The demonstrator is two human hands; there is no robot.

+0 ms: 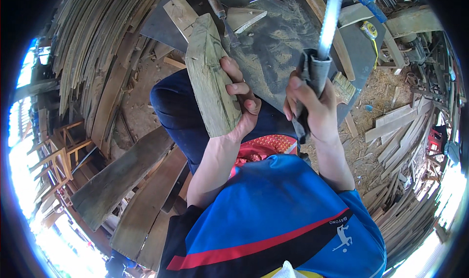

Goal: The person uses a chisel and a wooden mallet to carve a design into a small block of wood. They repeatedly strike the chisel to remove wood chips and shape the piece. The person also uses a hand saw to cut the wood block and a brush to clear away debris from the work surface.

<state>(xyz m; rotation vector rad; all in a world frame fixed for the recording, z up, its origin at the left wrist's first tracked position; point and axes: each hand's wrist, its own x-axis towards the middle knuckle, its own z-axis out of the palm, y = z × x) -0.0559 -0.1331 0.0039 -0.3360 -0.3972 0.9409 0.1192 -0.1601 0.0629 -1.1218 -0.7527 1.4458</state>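
Observation:
My left hand [240,95] is closed round the right edge of a thick, angled wooden block [209,80], tilted up in front of me. In my right hand [315,102] is a hand saw; its dark, wrapped tubular handle [320,73] sits in my fist and its long bright blade [331,19] points up and away, with fine teeth along one edge. The block and the saw are apart. Beyond the block, a wooden-handled chisel [216,5] lies on the dark, sawdust-covered work surface [273,48], beside a pale wooden piece [244,19].
A yellow tape measure [370,30] lies at the surface's right edge, near a long curved wooden piece [337,43]. Stacked planks [93,33] rise at the left, with wide boards [127,170] below them. Scrap wood [405,136] is piled at the right.

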